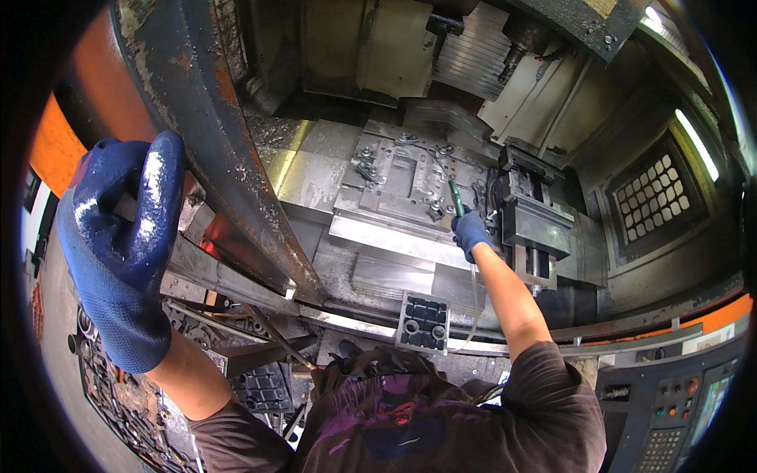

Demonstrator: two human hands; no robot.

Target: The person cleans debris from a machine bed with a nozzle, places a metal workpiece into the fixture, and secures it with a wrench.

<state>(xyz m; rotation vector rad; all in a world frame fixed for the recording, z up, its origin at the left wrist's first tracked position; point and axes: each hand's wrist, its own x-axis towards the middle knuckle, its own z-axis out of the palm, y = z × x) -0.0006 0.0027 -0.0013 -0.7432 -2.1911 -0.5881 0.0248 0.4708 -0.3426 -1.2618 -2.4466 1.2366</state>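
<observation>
Gripping slim green air nozzle (456, 197).

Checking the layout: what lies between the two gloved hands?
In the head view, a rusty curved metal bar crosses between the left hand and the right hand, then bare steel plates.

Light level: moderate, dimmer inside the machine.
Sources: bright strip lamps (698, 146) at upper right, overexposed.
Glare: sheen on the steel table (394, 236) and on the left glove (118, 236).
Shadows: deep under the door frame (229, 158) and behind the vise (532, 217).
Distortion: strong fisheye; straight edges bow, corners black.
Focus: centre sharp; left glove and rim slightly soft.
</observation>
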